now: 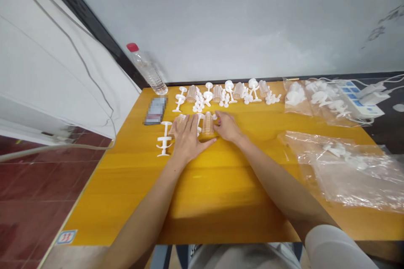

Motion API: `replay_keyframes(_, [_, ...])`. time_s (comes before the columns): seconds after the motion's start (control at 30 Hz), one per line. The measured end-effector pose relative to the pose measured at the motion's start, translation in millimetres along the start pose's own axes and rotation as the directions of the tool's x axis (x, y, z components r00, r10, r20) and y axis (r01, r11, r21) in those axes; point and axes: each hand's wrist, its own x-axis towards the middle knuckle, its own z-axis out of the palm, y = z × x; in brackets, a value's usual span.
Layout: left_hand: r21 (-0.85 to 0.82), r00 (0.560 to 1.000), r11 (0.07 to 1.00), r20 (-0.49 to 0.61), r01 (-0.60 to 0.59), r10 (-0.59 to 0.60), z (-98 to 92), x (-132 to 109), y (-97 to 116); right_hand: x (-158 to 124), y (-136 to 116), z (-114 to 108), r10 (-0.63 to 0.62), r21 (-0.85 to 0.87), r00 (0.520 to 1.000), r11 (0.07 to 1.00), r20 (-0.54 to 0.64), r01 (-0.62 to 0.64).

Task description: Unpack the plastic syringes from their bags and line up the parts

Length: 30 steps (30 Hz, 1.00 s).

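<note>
My left hand (pixel 188 138) lies with fingers stretched and thumb spread, partly over a clear plastic cylinder (pixel 179 121). Left of it, a white plunger-like piece with discs (pixel 164 138) lies on the table. Between my hands is another clear ribbed cylinder (pixel 208 123), with white parts (pixel 200 122) on its left, partly hidden by my left hand. My right hand (pixel 227 127) has its fingers curled together just right of this cylinder, close to a small white knob (pixel 215 117). Whatever its fingertips hold is too small to make out.
Behind my hands is a row of white plungers (pixel 229 91), clear cylinders (pixel 217 93) and small white pieces. A water bottle (pixel 147 70) and phone-like object (pixel 155 111) are left. Bagged parts (pixel 296 96), a power strip (pixel 360 100) and large plastic bags (pixel 350 172) lie right.
</note>
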Motion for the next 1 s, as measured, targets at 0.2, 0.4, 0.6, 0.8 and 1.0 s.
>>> replay_keyframes(0.2, [0.030, 0.999, 0.999, 0.006, 0.032, -0.032, 9.3, -5.8, 9.0, 6.8, -3.9, 4.9, -0.009, -0.021, 1.000, 1.000, 0.011, 0.009])
replay_keyframes(0.4, [0.018, 1.000, 1.000, -0.015, 0.020, -0.020, 8.6, -6.7, 10.9, 2.0, -9.3, -5.6, -0.004, -0.028, 1.000, 1.000, 0.029, 0.004])
replay_keyframes(0.6, [-0.146, 0.989, 0.988, -0.144, -0.053, 0.032, -12.7, -18.4, 31.1, -70.9, -20.2, -75.9, -0.078, -0.159, 0.997, 0.984, -0.010, 0.075])
replay_keyframes(0.8, [-0.799, 0.971, 0.592, 0.213, 0.108, 0.110, -8.8, -26.0, 124.1, -199.4, 35.8, -198.6, 0.061, -0.369, 0.882, 0.893, -0.467, -0.257])
replay_keyframes(1.0, [-0.697, 0.688, 0.221, 0.714, 0.683, 0.127, 31.7, 3.9, 215.5, -255.8, 112.6, -240.8, 0.406, -0.410, 0.724, 0.624, -0.557, -0.665])
